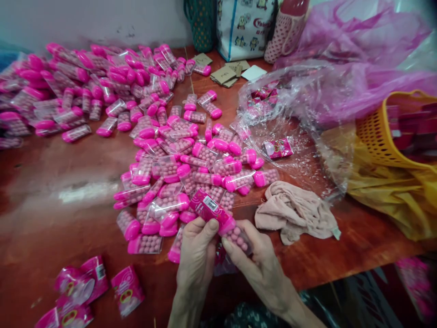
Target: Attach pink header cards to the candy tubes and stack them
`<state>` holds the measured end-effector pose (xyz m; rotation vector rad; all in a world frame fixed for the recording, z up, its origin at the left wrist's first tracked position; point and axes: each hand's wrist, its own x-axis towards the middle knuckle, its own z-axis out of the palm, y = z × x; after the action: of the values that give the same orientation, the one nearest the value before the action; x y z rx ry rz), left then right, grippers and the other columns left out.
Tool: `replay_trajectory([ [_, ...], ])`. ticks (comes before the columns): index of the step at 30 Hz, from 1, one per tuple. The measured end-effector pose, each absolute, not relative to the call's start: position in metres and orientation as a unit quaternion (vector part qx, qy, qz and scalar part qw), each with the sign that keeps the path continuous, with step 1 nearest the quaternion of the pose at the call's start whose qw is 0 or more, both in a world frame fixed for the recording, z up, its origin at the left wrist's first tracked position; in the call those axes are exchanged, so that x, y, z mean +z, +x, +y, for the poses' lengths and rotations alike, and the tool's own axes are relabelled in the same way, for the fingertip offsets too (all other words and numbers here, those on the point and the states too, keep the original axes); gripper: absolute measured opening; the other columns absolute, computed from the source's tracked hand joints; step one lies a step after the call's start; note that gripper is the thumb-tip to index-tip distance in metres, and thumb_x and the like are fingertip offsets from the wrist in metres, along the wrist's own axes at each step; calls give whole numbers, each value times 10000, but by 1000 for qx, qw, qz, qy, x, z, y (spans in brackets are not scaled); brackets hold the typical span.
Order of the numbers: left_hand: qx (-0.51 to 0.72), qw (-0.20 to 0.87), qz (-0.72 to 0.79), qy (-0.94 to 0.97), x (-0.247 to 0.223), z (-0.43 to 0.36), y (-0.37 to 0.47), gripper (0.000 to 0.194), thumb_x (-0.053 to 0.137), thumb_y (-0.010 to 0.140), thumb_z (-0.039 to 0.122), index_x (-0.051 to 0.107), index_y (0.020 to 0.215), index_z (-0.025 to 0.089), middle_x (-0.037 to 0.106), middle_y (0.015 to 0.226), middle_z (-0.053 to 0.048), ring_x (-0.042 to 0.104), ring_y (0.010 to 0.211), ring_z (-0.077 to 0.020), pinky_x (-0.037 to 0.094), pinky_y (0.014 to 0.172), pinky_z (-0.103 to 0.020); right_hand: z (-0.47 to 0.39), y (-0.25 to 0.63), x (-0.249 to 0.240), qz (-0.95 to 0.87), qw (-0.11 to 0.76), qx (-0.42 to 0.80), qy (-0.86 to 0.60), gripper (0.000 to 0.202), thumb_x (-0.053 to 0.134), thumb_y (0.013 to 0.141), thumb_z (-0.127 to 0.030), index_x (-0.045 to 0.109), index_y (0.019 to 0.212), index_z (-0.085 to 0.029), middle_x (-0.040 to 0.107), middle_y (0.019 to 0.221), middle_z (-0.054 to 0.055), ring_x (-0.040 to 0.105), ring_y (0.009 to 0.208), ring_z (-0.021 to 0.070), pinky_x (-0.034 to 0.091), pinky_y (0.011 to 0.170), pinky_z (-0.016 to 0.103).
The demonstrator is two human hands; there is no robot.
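Observation:
In front of me, my left hand (196,248) pinches a pink printed sleeve (205,205) that has a barcode label. My right hand (261,255) grips a clear candy container (238,239) full of small pink balls. The container's pink cap end meets the sleeve's lower end; how far it sits inside I cannot tell. Just beyond both hands lies a heap of similar pink-capped containers (167,166). Several pink printed sleeves (127,291) rest at the lower left of the table, some overlapping.
A larger pile of containers (85,82) covers the back left of the red-brown table (58,182). To the right are a crumpled cloth (295,212), clear plastic wrap (300,159) and a yellow basket (378,132). Cardboard pieces (223,75) and a white bag (244,27) stand behind.

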<state>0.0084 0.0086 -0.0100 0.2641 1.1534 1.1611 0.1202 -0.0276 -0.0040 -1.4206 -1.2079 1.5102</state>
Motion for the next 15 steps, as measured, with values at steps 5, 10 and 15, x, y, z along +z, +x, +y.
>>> replay_trajectory([
  [5,522,665,517,132,-7,8,9,192,813,525,244,716,664,155,698,609,-36,660,640,-202,529,676,-325,-28,119,-5,-448,374,609,-537,144,497,873,-325,506,812,-195,432,641,-49,386,553,91,326,504,200],
  [10,533,672,502,108,-6,6,14,203,790,570,325,691,635,160,700,663,-38,662,663,-199,532,679,-319,-29,116,-11,-379,415,656,-504,184,513,860,-364,497,792,-193,394,663,-50,346,562,90,310,502,202],
  [15,505,682,515,118,-7,2,15,111,755,621,242,716,701,176,702,642,-39,661,629,-188,539,643,-309,-31,115,-5,-442,371,601,-553,137,510,863,-324,526,819,-195,436,646,-49,405,557,96,333,509,203],
])
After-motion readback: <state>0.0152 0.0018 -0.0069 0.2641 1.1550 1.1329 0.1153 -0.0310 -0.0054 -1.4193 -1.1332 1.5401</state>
